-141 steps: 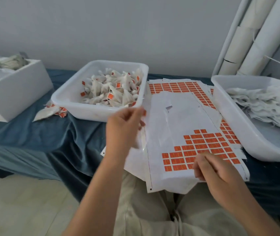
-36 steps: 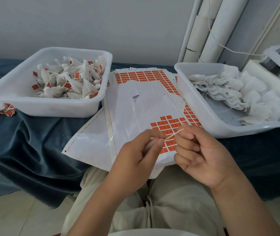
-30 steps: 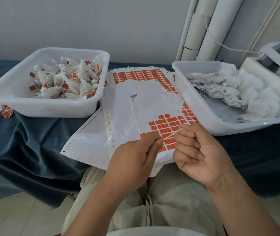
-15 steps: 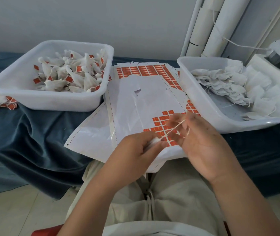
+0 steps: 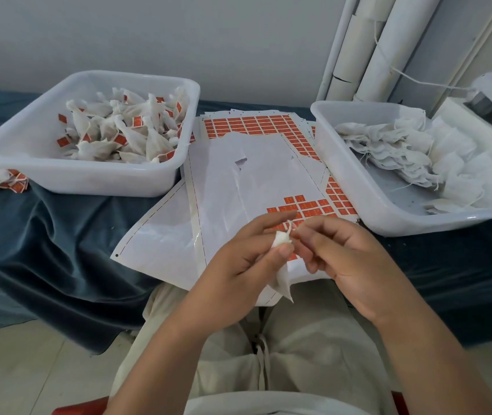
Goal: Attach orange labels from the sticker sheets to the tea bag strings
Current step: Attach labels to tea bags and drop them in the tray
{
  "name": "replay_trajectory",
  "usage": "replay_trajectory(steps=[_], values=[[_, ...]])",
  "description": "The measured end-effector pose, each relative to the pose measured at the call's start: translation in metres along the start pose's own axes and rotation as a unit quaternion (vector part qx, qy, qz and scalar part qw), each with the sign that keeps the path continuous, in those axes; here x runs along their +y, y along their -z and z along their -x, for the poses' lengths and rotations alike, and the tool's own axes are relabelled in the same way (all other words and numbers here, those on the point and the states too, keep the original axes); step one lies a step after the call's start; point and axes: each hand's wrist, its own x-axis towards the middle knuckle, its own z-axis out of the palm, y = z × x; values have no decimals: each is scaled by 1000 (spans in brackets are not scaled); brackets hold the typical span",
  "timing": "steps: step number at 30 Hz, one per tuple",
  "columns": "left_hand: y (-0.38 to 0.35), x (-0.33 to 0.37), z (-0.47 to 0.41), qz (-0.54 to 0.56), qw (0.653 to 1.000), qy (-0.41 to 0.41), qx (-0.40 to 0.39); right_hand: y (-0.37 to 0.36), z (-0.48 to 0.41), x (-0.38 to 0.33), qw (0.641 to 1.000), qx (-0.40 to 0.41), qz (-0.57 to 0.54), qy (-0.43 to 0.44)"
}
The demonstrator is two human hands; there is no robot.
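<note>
Fingers (image 5: 283,251) of my left hand (image 5: 238,265) are pinching a tea bag (image 5: 281,239); my right hand (image 5: 349,265) is nipping its string (image 5: 289,226). Table (image 5: 59,235) is carrying a left bin (image 5: 89,178) of labelled bags, a right bin (image 5: 343,163) of plain ones, and sticker sheets (image 5: 238,175) between; tea bag is hanging over their near edge.

A dark blue velvet cloth (image 5: 59,235) hung in folds; tall white tubes (image 5: 367,46) stood before the plain grey wall (image 5: 179,31).
</note>
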Motion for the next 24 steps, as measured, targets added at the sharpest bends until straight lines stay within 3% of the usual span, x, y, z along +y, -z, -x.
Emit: replay_trajectory(steps=[7,11,14,17,19,24], values=[[-4,6,0,111,990,29,78,-11,6,-6,995,-3,90,32],[-8,6,1,111,986,43,119,-15,8,-7,993,-20,112,20],[-7,2,1,51,984,50,161,-13,10,-13,981,-47,186,23],[-6,1,1,-50,981,28,186,-11,13,-15,947,-5,319,42],[-5,-3,0,-155,973,14,173,-11,16,-18,919,19,388,66],[-5,-6,0,-351,932,-39,78,-7,20,-26,895,-50,429,114]])
